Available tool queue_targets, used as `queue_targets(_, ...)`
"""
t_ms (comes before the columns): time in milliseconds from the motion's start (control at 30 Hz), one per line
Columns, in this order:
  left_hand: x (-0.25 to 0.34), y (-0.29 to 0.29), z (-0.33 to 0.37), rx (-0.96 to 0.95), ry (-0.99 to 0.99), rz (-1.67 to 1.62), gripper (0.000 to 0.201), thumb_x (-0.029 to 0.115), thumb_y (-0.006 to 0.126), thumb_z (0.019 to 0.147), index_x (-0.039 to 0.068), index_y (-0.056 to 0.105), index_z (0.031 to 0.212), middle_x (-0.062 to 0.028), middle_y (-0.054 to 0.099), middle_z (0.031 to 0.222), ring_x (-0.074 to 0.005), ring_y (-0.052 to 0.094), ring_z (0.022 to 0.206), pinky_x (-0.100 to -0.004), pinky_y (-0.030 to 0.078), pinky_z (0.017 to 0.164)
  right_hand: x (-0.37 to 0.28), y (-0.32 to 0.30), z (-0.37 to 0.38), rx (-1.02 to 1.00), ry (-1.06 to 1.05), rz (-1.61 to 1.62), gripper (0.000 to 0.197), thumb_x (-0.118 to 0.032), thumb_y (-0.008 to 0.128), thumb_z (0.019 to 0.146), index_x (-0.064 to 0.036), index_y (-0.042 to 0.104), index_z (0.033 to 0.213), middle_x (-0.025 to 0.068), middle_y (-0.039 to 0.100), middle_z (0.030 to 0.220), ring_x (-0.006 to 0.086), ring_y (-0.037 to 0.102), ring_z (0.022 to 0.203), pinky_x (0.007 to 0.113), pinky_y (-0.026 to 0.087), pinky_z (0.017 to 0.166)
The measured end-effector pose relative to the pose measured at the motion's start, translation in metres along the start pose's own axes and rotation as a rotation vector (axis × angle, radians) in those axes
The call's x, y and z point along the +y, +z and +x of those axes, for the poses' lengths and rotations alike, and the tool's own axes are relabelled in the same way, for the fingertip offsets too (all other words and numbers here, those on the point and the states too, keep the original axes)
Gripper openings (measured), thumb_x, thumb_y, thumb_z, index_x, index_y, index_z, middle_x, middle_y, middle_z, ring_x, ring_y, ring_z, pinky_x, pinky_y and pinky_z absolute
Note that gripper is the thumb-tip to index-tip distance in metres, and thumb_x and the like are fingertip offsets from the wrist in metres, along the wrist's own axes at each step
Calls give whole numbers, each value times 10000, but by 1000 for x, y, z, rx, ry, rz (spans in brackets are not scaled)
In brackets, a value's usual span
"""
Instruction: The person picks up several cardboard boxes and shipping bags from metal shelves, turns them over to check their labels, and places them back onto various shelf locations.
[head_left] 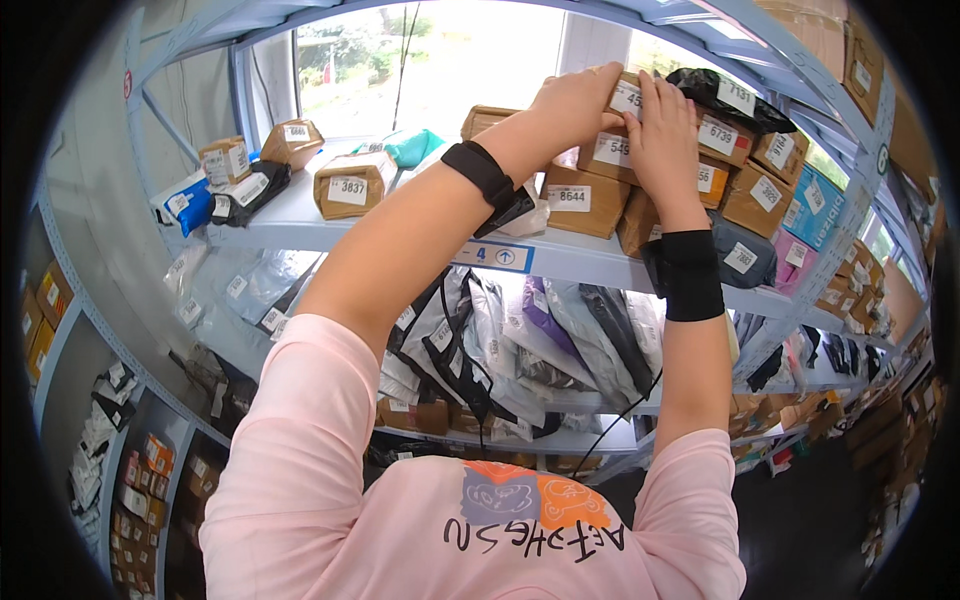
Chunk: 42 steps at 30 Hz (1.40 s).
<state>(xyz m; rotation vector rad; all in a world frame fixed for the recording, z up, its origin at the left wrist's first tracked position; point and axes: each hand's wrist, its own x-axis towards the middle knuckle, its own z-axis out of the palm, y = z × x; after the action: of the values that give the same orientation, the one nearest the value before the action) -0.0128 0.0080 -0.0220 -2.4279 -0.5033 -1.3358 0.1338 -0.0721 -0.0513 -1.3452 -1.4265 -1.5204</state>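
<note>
Left hand (580, 96) clamps the box (626, 96) at its right; right hand (664, 145) lies against it, grip unclear. Judged risk: uneven pressure could shift boxes (606, 152) beneath or dislodge the bag (732, 98) beside the right hand.

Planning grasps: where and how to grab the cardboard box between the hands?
Probably the left and right sides of the top cardboard box, from the front: left hand and right hand flank it, its flat labelled face is exposed, and a lower carton seems to block its underside.
</note>
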Motion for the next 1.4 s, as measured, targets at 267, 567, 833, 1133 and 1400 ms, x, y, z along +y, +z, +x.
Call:
queue_targets(267, 8, -6, -24, 2, -21, -246, 435, 194, 626, 812, 15, 479, 1180, -237, 662, 1019, -409, 663, 933, -478, 530, 785, -3, 4, -4, -37, 16, -92, 484, -371, 546, 953, -77, 508, 1335, 146, 562, 1302, 325, 494, 1241, 511, 332, 1080)
queue_targets(567, 46, -50, -119, 127, 35, -81, 703, 222, 649, 801, 44, 397, 1433, -167, 559, 1179, -295, 541, 1123, -444, 401, 950, -15, -9, -12, -42, -35, -93, 474, -307, 503, 981, 7, 483, 1334, 220, 540, 1293, 382, 495, 1204, 452, 373, 1051)
queue_targets(833, -4, -141, -318, -56, -104, -470, 589, 121, 649, 847, 31, 454, 1396, -165, 607, 1233, -328, 572, 1120, -430, 413, 968, -28, -9, -13, -33, -22, -94, 468, -294, 473, 1008, 11, 460, 1363, 216, 519, 1319, 368, 451, 1266, 453, 341, 1076)
queue_targets(1133, -73, -198, -745, -1278, -1031, -73, 423, 316, 642, 854, 76, 623, 1202, -172, 694, 1034, -369, 658, 986, -485, 520, 846, -107, -27, -52, -125, 125, 63, 557, -282, 459, 1026, -34, 318, 1505, 214, 295, 1556, 373, 281, 1436, 462, 211, 1164)
queue_targets(1400, -154, -218, -740, -1014, -1063, -207, 419, 353, 631, 872, 60, 615, 1171, -193, 679, 1067, -381, 653, 976, -481, 533, 820, -356, -79, -159, -315, 327, 791, 426, -105, 487, 960, 24, 461, 1365, 227, 387, 1502, 397, 335, 1412, 470, 220, 1162)
